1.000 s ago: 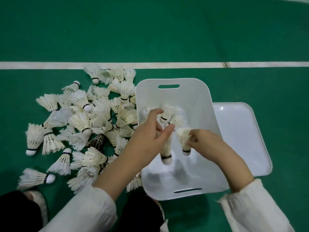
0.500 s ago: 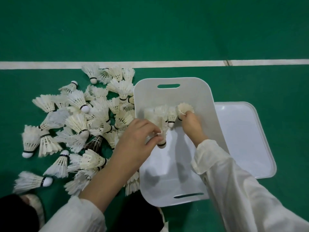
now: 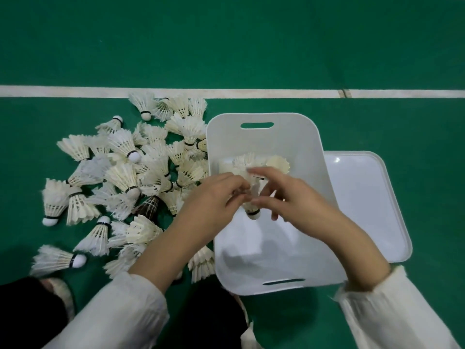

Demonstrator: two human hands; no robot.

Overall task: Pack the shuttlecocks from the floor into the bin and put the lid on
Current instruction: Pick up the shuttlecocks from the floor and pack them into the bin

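Soft, even overhead light, dimmer at the far corners. Small glint on the lid (image 3: pixel 364 205), grey shadows in the bin (image 3: pixel 264 137) near end, right hand (image 3: pixel 299 200) fingers (image 3: pixel 261 172) motion-smeared.

A green court floor (image 3: pixel 226 41) fills the view, crossed by one white painted line (image 3: pixel 251 93).

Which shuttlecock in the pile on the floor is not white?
The dark brown shuttlecock, lying near the middle of the pile. All the others around it have white or cream feathers.
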